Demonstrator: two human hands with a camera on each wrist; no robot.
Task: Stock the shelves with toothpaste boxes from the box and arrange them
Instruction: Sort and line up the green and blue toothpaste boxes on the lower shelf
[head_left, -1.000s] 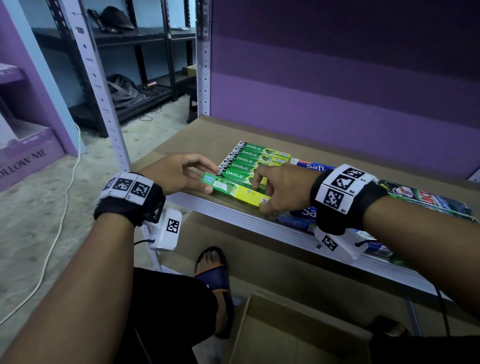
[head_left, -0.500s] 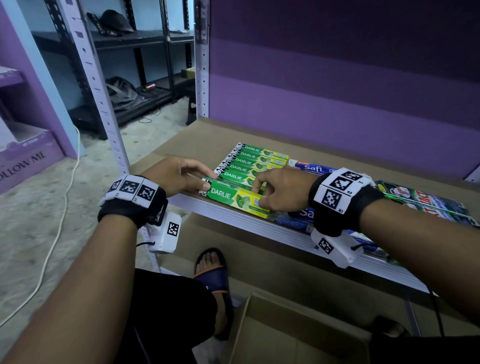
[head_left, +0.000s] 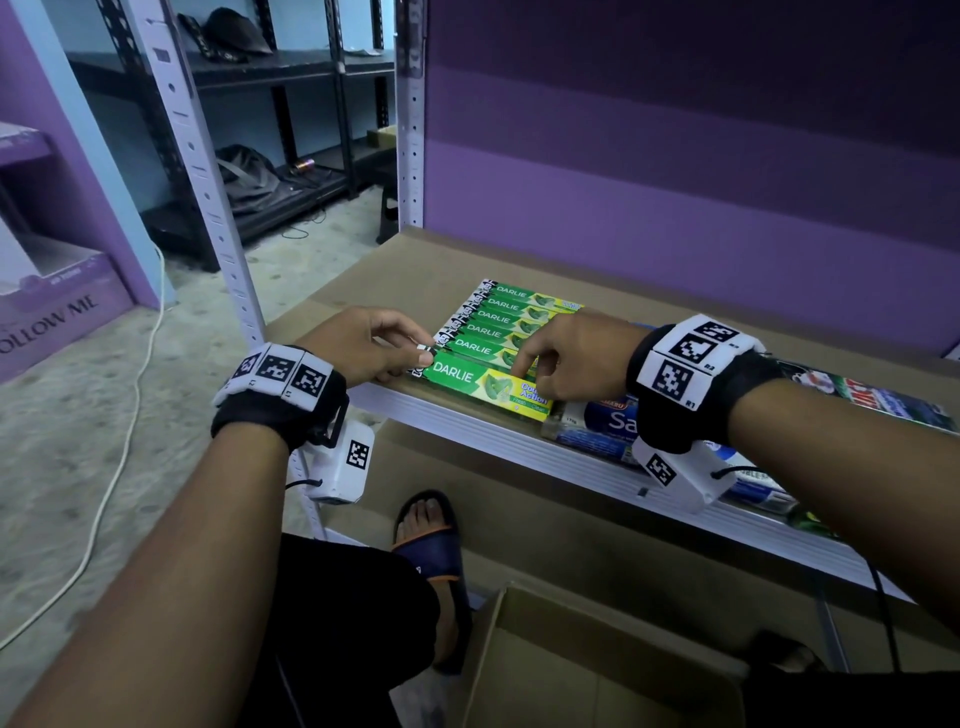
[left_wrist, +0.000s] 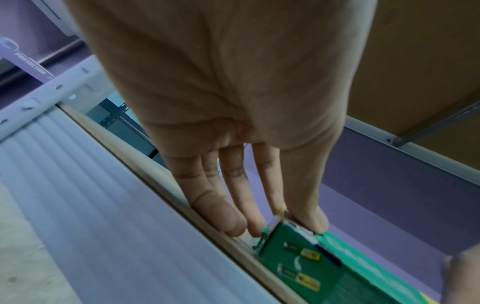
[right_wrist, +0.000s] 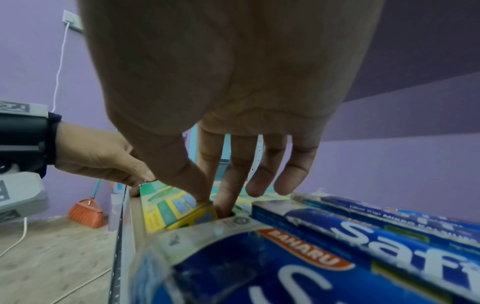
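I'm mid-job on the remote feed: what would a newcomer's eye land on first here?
First, both hands at the shelf's front edge: the left hand pinches the left end of a green and yellow Darlie toothpaste box, and the right hand grips its right end. Just behind it lies a tidy row of matching green Darlie boxes. To the right sit blue Safi toothpaste boxes, and an open brown cardboard box stands on the floor below.

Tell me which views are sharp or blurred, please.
Head view: dim but sharp, the DARLIE box print is legible, straight shelf posts bow from distortion. Left wrist view: box end soft. Right wrist view: blue Safi box blurred up close.
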